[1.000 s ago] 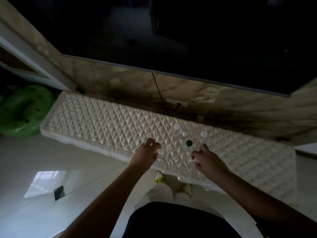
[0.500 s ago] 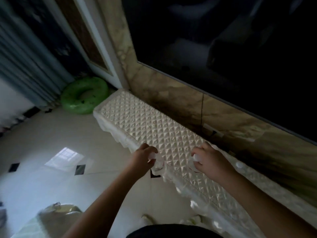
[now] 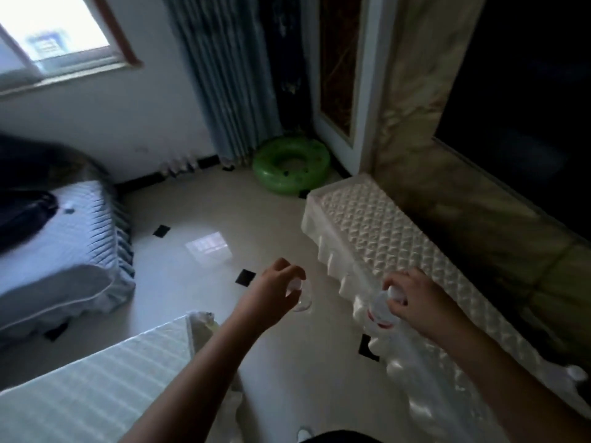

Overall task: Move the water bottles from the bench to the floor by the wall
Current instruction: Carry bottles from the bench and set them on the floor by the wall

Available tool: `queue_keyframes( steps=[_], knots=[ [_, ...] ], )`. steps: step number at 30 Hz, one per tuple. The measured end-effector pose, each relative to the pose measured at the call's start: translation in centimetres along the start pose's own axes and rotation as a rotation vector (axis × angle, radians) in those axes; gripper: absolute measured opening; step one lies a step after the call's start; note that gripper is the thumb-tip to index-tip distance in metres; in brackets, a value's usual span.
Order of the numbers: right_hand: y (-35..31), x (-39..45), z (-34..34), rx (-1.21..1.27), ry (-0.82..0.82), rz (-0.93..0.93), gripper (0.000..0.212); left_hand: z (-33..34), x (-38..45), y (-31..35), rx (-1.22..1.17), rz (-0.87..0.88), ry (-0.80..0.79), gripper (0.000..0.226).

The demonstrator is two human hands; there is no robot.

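Observation:
My left hand [image 3: 275, 290] grips a clear water bottle [image 3: 302, 298] by its white cap, hanging over the tiled floor [image 3: 275, 372] left of the bench. My right hand [image 3: 412, 297] grips a second clear bottle [image 3: 379, 310] with a red label by its top, in front of the bench's front edge. The white quilted bench [image 3: 377, 228] runs along the marble wall [image 3: 412, 129] on the right. Several clear bottles [image 3: 179, 167] stand on the floor against the far white wall below the window. One white cap [image 3: 577, 374] shows at the bench's near end.
A green inflatable ring [image 3: 291, 166] lies on the floor in the corner beside the grey curtain [image 3: 220, 75]. A bed with a blue-grey cover [image 3: 60, 247] fills the left side. A white striped surface [image 3: 96, 388] is near my left arm. A dark screen [image 3: 524, 100] hangs above the bench.
Both hands have lifted their bottles off the bench top. The view has swung left, away from the bench and toward the floor, the bed and the far wall.

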State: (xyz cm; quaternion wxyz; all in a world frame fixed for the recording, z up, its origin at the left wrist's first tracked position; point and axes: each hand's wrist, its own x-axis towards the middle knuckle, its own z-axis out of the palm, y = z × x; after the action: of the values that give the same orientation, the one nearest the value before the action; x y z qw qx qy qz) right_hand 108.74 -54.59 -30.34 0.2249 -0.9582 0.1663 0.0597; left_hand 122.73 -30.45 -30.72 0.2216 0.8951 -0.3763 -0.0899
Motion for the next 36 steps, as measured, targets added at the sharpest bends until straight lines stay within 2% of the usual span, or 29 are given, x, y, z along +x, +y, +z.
queue_keyframes(
  steps=[3,9,15,26,36],
  knots=[
    [-4.2,3.0,1.3,-0.026,0.026,-0.047,0.023,-2.5,-1.8,-4.5,0.017,-0.083,0.032,0.028],
    [-11.6,8.9,2.6,-0.055,-0.062,-0.233,0.027,-6.3,-4.6,-11.8,0.015,-0.248,0.122,0.029],
    [-16.9,15.6,3.9,-0.064,-0.150,-0.375,0.026,-8.0,-3.9,-17.3,0.004,-0.410,0.178,0.030],
    [-22.4,32.0,4.3,0.020,-0.244,-0.523,0.022,-11.6,6.9,-25.2,-0.045,-0.544,0.217,0.026],
    [-29.3,45.9,3.7,-0.033,-0.271,-0.581,0.023,-18.1,16.7,-32.5,-0.026,-0.531,0.331,0.026]
  ],
)
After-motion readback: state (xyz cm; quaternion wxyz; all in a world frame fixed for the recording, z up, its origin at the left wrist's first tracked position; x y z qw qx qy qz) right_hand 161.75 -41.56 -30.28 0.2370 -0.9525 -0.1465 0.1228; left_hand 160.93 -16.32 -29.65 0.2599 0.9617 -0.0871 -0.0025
